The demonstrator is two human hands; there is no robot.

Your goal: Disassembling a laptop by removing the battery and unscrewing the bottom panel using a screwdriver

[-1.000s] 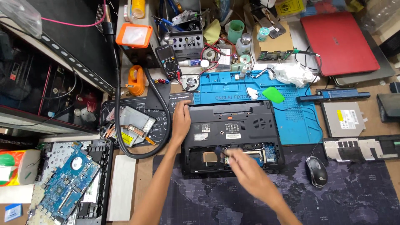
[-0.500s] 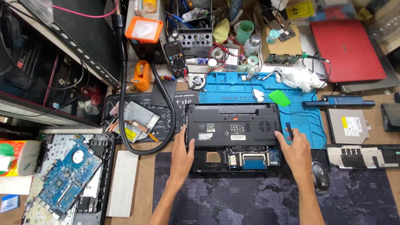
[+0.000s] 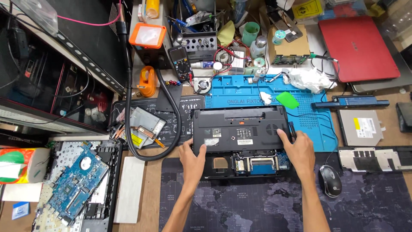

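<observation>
Where clutter crowds workbench (image 3: 146,180), hands grip laptop (image 3: 238,129)

One head-worn camera looks almost straight down from above onto the cluttered brown wooden work surface (image 3: 148,189), fairly near.

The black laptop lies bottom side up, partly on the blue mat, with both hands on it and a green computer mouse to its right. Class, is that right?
One detail is wrong: the computer mouse is black, not green. The head view shows it right of the black laptop, which lies bottom side up, partly on the blue mat, with the left hand and right hand on it.
</observation>
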